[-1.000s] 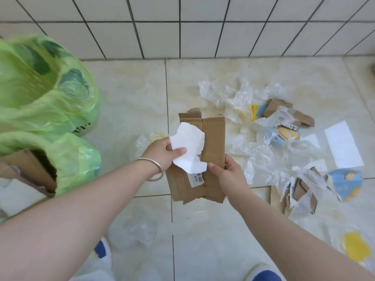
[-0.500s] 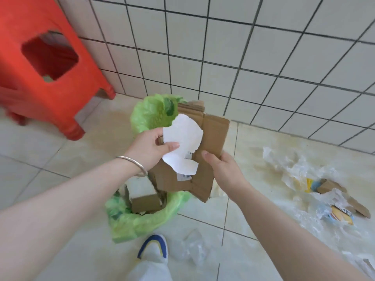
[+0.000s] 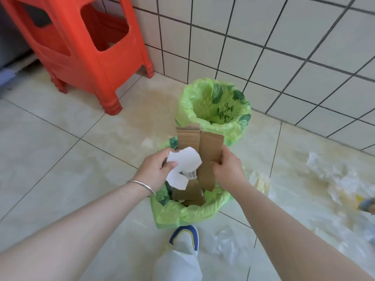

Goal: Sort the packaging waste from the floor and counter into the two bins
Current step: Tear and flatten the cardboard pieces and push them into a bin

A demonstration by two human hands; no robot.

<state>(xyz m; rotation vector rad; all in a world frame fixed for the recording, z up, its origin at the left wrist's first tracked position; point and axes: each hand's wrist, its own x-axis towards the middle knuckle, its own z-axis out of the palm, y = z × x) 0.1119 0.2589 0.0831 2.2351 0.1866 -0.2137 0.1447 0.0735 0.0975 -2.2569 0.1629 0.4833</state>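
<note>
Both hands hold a bundle of waste over the near bin (image 3: 182, 211), which has a green liner and brown cardboard inside. My left hand (image 3: 156, 171) pinches a torn white paper (image 3: 186, 161) against the flattened brown cardboard (image 3: 207, 147). My right hand (image 3: 227, 165) grips the cardboard's right edge. The cardboard stands almost upright with its lower end inside the bin mouth. The far bin (image 3: 215, 106), also green-lined, stands just behind by the tiled wall and looks empty.
A red plastic stool (image 3: 85, 43) stands at the back left by the wall. Clear plastic wrap (image 3: 332, 175) and a yellow-blue scrap (image 3: 365, 203) lie on the floor to the right. More clear film (image 3: 225, 242) lies beside my shoe (image 3: 184, 238).
My view swung left from the litter pile to the bins. Both hands carried the cardboard and paper over the near bin and lowered them into its mouth.
</note>
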